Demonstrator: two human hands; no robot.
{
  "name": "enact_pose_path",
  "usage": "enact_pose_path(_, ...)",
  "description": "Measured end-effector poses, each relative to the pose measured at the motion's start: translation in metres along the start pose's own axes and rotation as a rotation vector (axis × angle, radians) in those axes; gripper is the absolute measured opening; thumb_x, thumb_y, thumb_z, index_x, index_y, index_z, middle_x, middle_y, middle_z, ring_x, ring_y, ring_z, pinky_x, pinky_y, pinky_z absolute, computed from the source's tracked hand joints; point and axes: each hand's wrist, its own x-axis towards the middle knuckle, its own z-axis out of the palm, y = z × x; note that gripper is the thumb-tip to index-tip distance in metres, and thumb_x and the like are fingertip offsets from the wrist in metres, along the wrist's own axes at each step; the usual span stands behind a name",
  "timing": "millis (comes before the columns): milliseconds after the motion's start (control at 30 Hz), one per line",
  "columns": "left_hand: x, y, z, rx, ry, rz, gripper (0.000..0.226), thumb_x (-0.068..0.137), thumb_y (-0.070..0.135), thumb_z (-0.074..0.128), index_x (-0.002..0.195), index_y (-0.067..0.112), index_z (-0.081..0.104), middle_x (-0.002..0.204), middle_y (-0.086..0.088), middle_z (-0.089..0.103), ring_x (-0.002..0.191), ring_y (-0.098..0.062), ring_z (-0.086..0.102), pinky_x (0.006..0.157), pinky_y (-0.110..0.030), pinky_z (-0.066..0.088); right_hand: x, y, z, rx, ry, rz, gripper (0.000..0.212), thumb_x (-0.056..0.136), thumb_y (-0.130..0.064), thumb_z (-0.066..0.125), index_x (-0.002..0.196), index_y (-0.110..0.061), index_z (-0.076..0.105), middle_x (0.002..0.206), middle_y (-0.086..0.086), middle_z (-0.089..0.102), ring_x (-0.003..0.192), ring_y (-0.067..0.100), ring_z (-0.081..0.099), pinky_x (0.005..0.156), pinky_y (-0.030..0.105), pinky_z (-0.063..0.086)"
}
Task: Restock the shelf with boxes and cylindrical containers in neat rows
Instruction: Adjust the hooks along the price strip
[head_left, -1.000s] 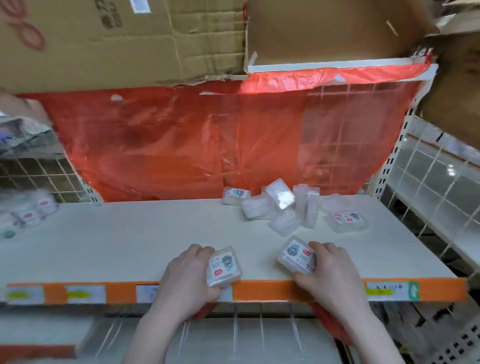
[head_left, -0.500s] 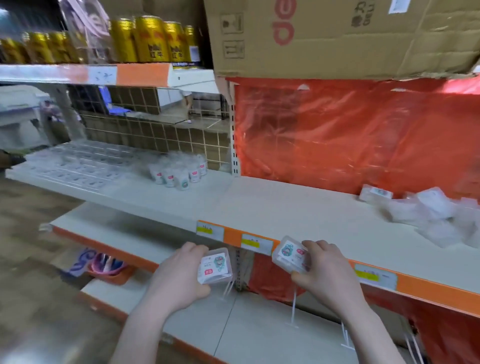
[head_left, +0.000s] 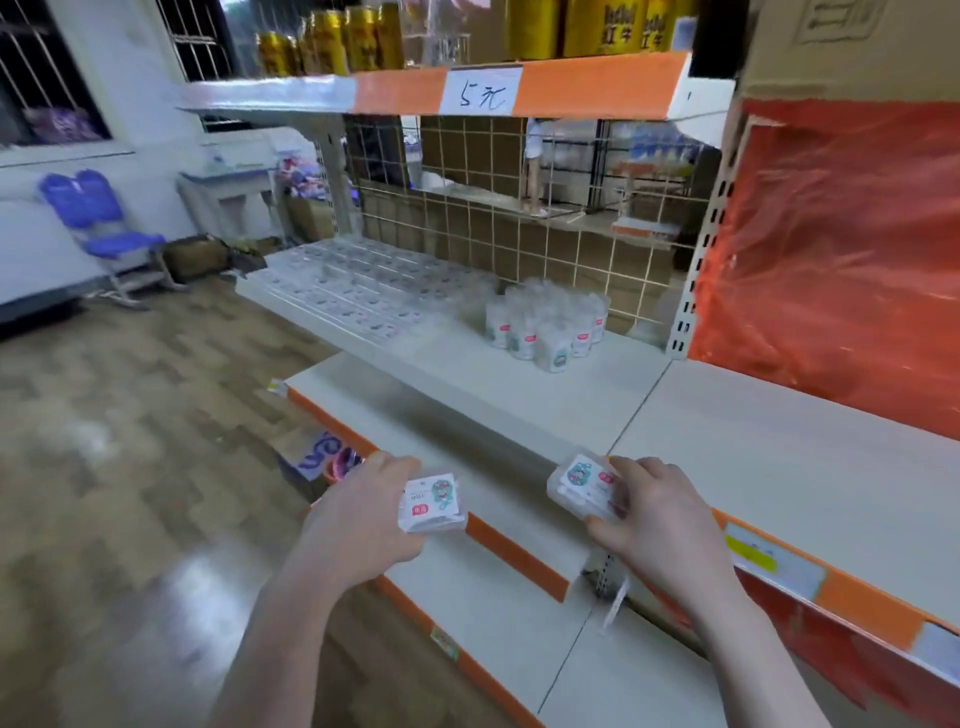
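Item: two small clear plastic boxes with printed labels, both in hand, carried in front of the shelf edge, label up. Left box (head_left: 432, 503) held by the left hand (head_left: 363, 519), fingers curled round its near side; right box (head_left: 587, 488) pinched by the right hand (head_left: 660, 525). Likely destination: the white shelf (head_left: 519, 384), where flat boxes in rows (head_left: 358, 296) lie at the far left and cylindrical containers (head_left: 545, 325) cluster beside the wire grid (head_left: 519, 234). Above: gold cans (head_left: 332, 47).
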Motion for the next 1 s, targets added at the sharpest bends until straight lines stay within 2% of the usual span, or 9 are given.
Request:
enact_pose_path(133,0.044,-0.042,-0.015,-0.016,0.028,-0.015,0.069,0.067,0.025,0.072,0.129,0.03,0.044,0.117,0.007,0.049,0.102,-0.01,0.052,0.082,-0.032,0.051,0.06,-0.038,0.025,0.038,-0.005,-0.062,0.06,0.071,-0.036,0.065,0.127,-0.017,0.051,0.113,0.004,0.055,0.107,0.023,0.046,0.087,0.03,0.037)
enact_pose_path(300,0.103,-0.09,-0.037,-0.056,0.061,-0.047,0.075,0.062,0.023,0.072,0.132,0.024,0.046,0.119,0.008,0.047,0.105,-0.015,0.052,0.086,-0.039,0.049,0.131,-0.08,0.053,0.064,-0.037,-0.069,0.057,0.071,-0.034,0.066,0.123,-0.014,0.053,0.112,0.006,0.056,0.107,0.025,0.046,0.089,0.032,0.039)
enact_pose_path(400,0.128,-0.115,-0.05,-0.079,0.049,-0.082,0.071,0.066,0.023,0.072,0.132,0.023,0.046,0.118,0.006,0.046,0.104,-0.015,0.051,0.086,-0.038,0.047,0.17,-0.102,0.065,0.061,-0.04,-0.086,0.056,0.071,-0.034,0.065,0.122,-0.013,0.054,0.11,0.007,0.056,0.106,0.026,0.046,0.088,0.033,0.039)
enact_pose_path(533,0.157,-0.153,-0.064,-0.115,0.045,-0.108,0.069,0.058,0.033,0.069,0.124,0.023,0.052,0.106,0.007,0.047,0.098,-0.015,0.053,0.079,-0.038,0.049,0.21,-0.132,0.083,0.05,-0.076,-0.092,0.058,0.072,-0.036,0.065,0.125,-0.015,0.052,0.112,0.005,0.055,0.106,0.024,0.046,0.088,0.031,0.038)
enact_pose_path(633,0.182,-0.181,-0.073,-0.103,0.079,-0.141,0.067,0.064,0.025,0.073,0.128,0.024,0.05,0.112,0.007,0.047,0.1,-0.015,0.053,0.08,-0.037,0.05,0.238,-0.151,0.095,0.044,-0.078,-0.088,0.059,0.072,-0.035,0.064,0.126,-0.016,0.052,0.111,0.005,0.055,0.107,0.024,0.045,0.089,0.03,0.037)
enact_pose_path(800,0.225,-0.235,-0.092,-0.057,0.053,-0.134,0.075,0.069,0.024,0.072,0.137,0.022,0.041,0.124,0.003,0.045,0.108,-0.017,0.051,0.084,-0.035,0.048,0.285,-0.197,0.124,0.025,-0.064,-0.075,0.06,0.071,-0.034,0.065,0.126,-0.014,0.053,0.109,0.006,0.057,0.107,0.024,0.046,0.09,0.031,0.038)
enact_pose_path(1000,0.279,-0.325,-0.127,-0.018,0.062,-0.082,0.069,0.072,0.024,0.068,0.135,0.024,0.041,0.119,0.005,0.047,0.103,-0.014,0.052,0.079,-0.029,0.047,0.339,-0.275,0.167,-0.012,-0.063,-0.008,0.06,0.073,-0.034,0.065,0.127,-0.013,0.052,0.119,0.009,0.055,0.113,0.027,0.045,0.095,0.031,0.034)
